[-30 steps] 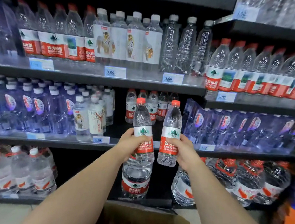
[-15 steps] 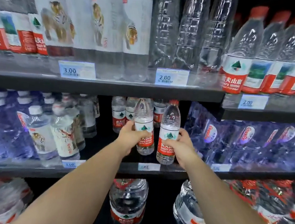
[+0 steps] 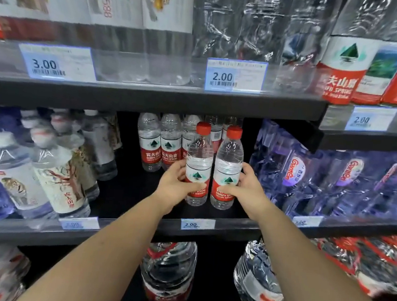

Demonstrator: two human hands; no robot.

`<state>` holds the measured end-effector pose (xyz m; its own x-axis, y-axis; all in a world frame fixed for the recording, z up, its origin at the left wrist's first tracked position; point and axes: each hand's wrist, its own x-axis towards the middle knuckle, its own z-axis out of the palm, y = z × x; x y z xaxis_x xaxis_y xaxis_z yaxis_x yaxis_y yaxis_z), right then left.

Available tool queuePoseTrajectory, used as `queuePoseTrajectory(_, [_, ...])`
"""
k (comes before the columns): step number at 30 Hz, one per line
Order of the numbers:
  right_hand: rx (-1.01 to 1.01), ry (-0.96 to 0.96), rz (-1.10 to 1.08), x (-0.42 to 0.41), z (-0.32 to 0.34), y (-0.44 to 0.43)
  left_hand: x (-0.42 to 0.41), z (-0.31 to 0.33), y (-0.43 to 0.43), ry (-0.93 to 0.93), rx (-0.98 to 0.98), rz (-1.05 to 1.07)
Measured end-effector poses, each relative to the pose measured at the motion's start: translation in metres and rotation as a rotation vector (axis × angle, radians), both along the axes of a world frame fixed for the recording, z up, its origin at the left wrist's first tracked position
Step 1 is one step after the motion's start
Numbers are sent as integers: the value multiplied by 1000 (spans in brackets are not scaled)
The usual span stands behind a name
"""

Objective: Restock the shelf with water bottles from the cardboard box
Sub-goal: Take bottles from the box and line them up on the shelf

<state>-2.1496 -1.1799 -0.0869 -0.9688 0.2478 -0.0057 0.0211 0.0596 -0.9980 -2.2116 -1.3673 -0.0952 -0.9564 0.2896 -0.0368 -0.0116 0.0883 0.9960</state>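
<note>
Water bottles, red caps: my left hand [image 3: 174, 186] grips one [image 3: 198, 164], right hand [image 3: 246, 190] grips the other [image 3: 228, 167], upright, just above the middle shelf [image 3: 141, 193].

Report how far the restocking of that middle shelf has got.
Done: a row of red-labelled bottles already stands at the back of the middle shelf. In hand: the left hand and right hand each grip a red-capped bottle, left bottle and right bottle, upright, at the shelf. Left: bare shelf in front remains to fill; the box is out of view.
</note>
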Motion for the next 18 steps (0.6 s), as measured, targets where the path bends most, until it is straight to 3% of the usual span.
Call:
queuePoseTrajectory(4, [41,6,-101,-3,-1,-1,1,-5,-2,82,-189,24])
queuePoseTrajectory(12, [148,15,-314,-33,-3,1,-21,4,39,113,-297,100])
queuePoseTrajectory(18, [278,-48,-402,-67,-8,16,-39,1,58,127,-257,173])
